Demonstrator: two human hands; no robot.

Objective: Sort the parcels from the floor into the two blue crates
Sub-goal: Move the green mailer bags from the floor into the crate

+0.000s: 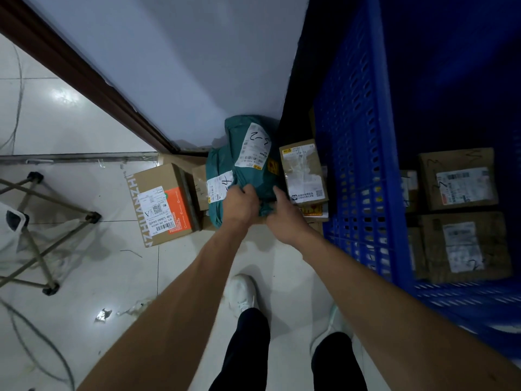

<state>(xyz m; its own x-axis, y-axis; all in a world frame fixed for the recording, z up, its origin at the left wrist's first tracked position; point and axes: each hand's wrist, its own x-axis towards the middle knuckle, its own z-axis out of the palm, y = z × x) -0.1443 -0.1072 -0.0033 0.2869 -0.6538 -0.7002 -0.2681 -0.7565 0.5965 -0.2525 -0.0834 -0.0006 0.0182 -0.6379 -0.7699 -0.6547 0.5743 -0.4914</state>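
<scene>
- Head view: nearest me, my shoe (243, 294) stands on the floor (84, 122) at 6 o'clock.
- My left hand (243, 203) is clamped on the near edge of the green bag (248, 167), at centre frame.
- My right hand (284, 218) grips the bag's near right corner, just beside the left.
- The bag lies on the parcel pile by the wall; a labelled box (162, 203) sits at its 9 o'clock, a taped box (304, 172) at 3.
- The crate (358, 153) stands at 3 o'clock, holding two boxes (462, 213).

Bare forearms (no sleeves in view), dark trousers (248, 351), white shoes (242, 292) with laces
</scene>
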